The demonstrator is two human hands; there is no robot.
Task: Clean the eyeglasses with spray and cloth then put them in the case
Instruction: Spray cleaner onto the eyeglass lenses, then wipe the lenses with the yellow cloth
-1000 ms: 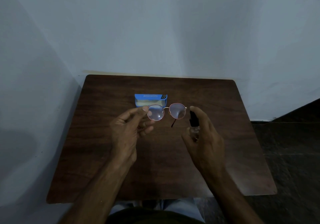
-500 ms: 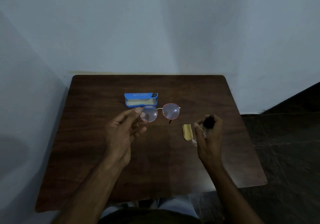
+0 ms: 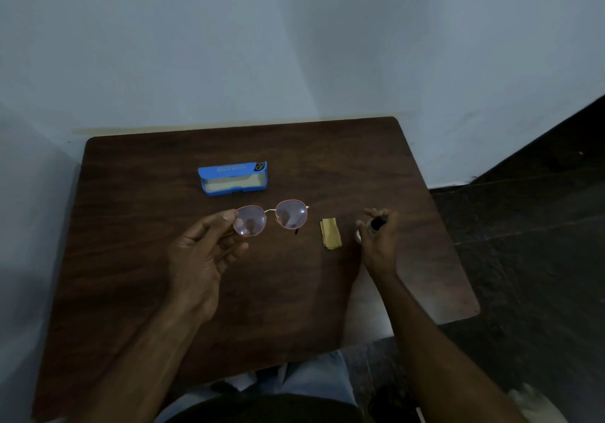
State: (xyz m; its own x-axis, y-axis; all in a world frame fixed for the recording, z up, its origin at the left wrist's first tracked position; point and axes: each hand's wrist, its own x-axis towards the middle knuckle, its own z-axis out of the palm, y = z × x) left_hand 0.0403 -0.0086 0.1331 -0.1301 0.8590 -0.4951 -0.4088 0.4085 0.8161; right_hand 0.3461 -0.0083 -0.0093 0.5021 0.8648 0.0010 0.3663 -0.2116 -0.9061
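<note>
Eyeglasses (image 3: 271, 217), round, thin metal frame, pinkish lenses: pinched at the outer rim of one lens by thumb and fingers of left hand (image 3: 203, 259), held above the wooden table (image 3: 294, 308). Spray bottle (image 3: 378, 223), small, black-capped: grasped in the curled fingers of right hand (image 3: 376, 242), low over the table at right. Step in hand, by judgement: parking the bottle ahead of wiping. Set down upright, beside and not on the cloth; let go fully; keep the left pinch on rim only, off the glass. Cloth (image 3: 330, 233), yellow, folded: flat on the table between eyeglasses and right hand, apart from both. Case (image 3: 233, 178), blue, lid open, pale lining: beyond the eyeglasses, in the table's far half. No obstacle between right hand and cloth; dim light, wetness of lenses not discernible
</note>
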